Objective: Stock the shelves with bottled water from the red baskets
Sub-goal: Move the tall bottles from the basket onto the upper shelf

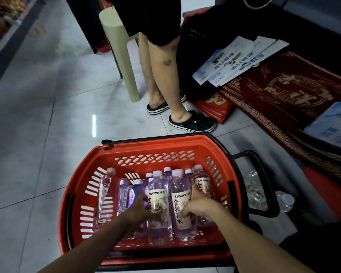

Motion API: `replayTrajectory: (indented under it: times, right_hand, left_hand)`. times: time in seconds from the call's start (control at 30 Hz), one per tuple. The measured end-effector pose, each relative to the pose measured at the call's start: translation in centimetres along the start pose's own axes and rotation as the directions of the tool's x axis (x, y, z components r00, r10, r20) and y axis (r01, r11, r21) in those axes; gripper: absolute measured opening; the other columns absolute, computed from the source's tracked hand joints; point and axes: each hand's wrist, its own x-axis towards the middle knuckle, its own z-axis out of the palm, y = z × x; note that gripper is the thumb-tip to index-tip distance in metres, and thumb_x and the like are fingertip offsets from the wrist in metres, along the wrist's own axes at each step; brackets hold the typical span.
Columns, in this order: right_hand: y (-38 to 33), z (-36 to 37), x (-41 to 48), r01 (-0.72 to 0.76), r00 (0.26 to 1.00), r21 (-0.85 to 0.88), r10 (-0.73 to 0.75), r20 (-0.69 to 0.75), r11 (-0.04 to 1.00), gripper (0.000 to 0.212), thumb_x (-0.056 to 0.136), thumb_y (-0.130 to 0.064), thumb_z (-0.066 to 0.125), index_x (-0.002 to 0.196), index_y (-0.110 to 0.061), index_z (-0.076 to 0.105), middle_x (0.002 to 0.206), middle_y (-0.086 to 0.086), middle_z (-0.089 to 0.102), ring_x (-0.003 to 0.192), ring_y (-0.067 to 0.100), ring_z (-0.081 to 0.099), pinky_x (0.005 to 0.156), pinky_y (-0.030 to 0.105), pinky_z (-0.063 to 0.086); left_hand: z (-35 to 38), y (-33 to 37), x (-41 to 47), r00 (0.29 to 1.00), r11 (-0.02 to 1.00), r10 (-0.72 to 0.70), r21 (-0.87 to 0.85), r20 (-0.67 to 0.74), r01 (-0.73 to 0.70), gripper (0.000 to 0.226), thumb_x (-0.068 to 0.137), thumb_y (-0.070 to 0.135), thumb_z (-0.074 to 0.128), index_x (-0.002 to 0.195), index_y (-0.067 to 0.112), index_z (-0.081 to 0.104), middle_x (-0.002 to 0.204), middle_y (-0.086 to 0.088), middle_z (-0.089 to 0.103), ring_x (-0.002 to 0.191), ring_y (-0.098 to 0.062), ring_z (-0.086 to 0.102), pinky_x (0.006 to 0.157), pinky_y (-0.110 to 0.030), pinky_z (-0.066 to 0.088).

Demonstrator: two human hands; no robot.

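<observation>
Glossy grey tiles cover the floor (37, 134), and on them stands a red plastic basket (156, 147) with slotted walls and black handles. Clear bottles (104, 194) with white caps lie packed side by side inside, some with beige paper labels and some with purplish ones. Both hands reach in from the near edge. The left hand (141, 210) curls its fingers round the left bottle (158, 194), against its beige label. The right hand (198, 205) grips the right bottle (180, 201) just beside it, thumb raised; both bottles lie flat, caps pointing away. Beyond the basket a person's bare legs (156, 75) stand in dark clogs beside a cream plastic stool (130, 75). A red patterned mat (283, 91) lies at right.
</observation>
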Motion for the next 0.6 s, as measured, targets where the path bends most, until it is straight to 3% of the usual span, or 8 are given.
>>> replayTrajectory:
  times: [0.07, 0.13, 0.17, 0.23, 0.33, 0.43, 0.6]
  right_hand:
    - [0.2, -0.1, -0.2, 0.053, 0.998, 0.01, -0.053, -0.02, 0.999, 0.07, 0.063, -0.002, 0.086, 0.122, -0.022, 0.053, 0.11, -0.003, 0.066, 0.1, 0.015, 0.063, 0.092, 0.034, 0.053]
    - [0.2, -0.2, -1.0, 0.091, 0.996, 0.071, -0.089, -0.031, 0.993, 0.055, 0.061, -0.002, 0.088, 0.101, -0.025, 0.057, 0.097, -0.006, 0.069, 0.089, 0.01, 0.065, 0.084, 0.031, 0.056]
    - [0.2, -0.3, -1.4, 0.105, 0.994, 0.102, -0.101, -0.04, 0.989, 0.056, 0.06, -0.003, 0.089, 0.101, -0.024, 0.058, 0.097, -0.005, 0.071, 0.089, 0.01, 0.067, 0.084, 0.032, 0.057]
    - [-0.1, -0.9, -2.3, 0.138, 0.99, 0.147, -0.132, -0.05, 0.98, 0.058, 0.057, -0.007, 0.091, 0.102, -0.025, 0.059, 0.101, -0.005, 0.073, 0.094, 0.012, 0.068, 0.09, 0.037, 0.056]
    - [-1.0, -2.5, -4.4, 0.202, 0.979, 0.217, -0.196, -0.053, 0.955, 0.057, 0.061, -0.007, 0.089, 0.106, -0.027, 0.061, 0.102, -0.007, 0.073, 0.095, 0.01, 0.067, 0.087, 0.033, 0.055]
    - [-2.2, -4.7, -7.5, 0.305, 0.951, 0.297, -0.272, -0.146, 0.905, 0.07, 0.058, -0.007, 0.091, 0.12, -0.022, 0.062, 0.105, -0.001, 0.075, 0.1, 0.018, 0.07, 0.094, 0.039, 0.055]
    - [-3.8, -10.0, -15.2, 0.483, 0.86, 0.346, -0.362, -0.359, 0.804, 0.056, 0.06, -0.003, 0.088, 0.109, -0.018, 0.067, 0.102, 0.002, 0.077, 0.096, 0.021, 0.073, 0.091, 0.044, 0.056]
  left_hand:
    - [-0.3, -0.2, 0.0, 0.999, 1.0, 0.001, -0.028, 0.043, 0.0, 0.108, 0.029, 0.039, 0.099, 0.12, 0.022, 0.043, 0.118, -0.006, 0.064, 0.101, -0.025, 0.066, 0.085, -0.053, 0.051]
    - [-0.3, -0.1, -0.8, 0.998, 0.993, 0.019, -0.12, 0.066, -0.011, 0.075, 0.056, 0.015, 0.094, 0.115, 0.027, 0.049, 0.112, -0.004, 0.069, 0.101, -0.025, 0.067, 0.092, -0.055, 0.047]
    - [-0.4, -0.2, -1.2, 0.996, 0.986, 0.035, -0.164, 0.083, -0.021, 0.067, 0.063, 0.002, 0.087, 0.114, 0.028, 0.051, 0.11, -0.005, 0.07, 0.1, -0.027, 0.068, 0.09, -0.054, 0.048]
    - [-0.7, 0.0, -1.5, 0.991, 0.977, 0.08, -0.204, 0.109, -0.056, 0.075, 0.063, -0.008, 0.083, 0.124, 0.021, 0.051, 0.114, -0.013, 0.07, 0.103, -0.037, 0.068, 0.084, -0.056, 0.052]
    - [-1.4, 1.4, -2.3, 0.969, 0.957, 0.178, -0.258, 0.171, -0.13, 0.091, 0.055, -0.008, 0.087, 0.134, 0.012, 0.046, 0.125, -0.022, 0.064, 0.109, -0.046, 0.064, 0.088, -0.066, 0.049]
    - [-1.4, 5.6, -4.1, 0.935, 0.942, 0.294, -0.228, 0.2, -0.248, 0.096, 0.056, 0.0, 0.091, 0.138, 0.015, 0.043, 0.133, -0.022, 0.057, 0.111, -0.045, 0.063, 0.093, -0.07, 0.045]
    - [1.8, 15.1, -9.2, 0.821, 0.86, 0.509, -0.202, 0.259, -0.469, 0.088, 0.05, 0.0, 0.09, 0.129, 0.016, 0.054, 0.121, -0.015, 0.068, 0.107, -0.04, 0.066, 0.092, -0.057, 0.049]
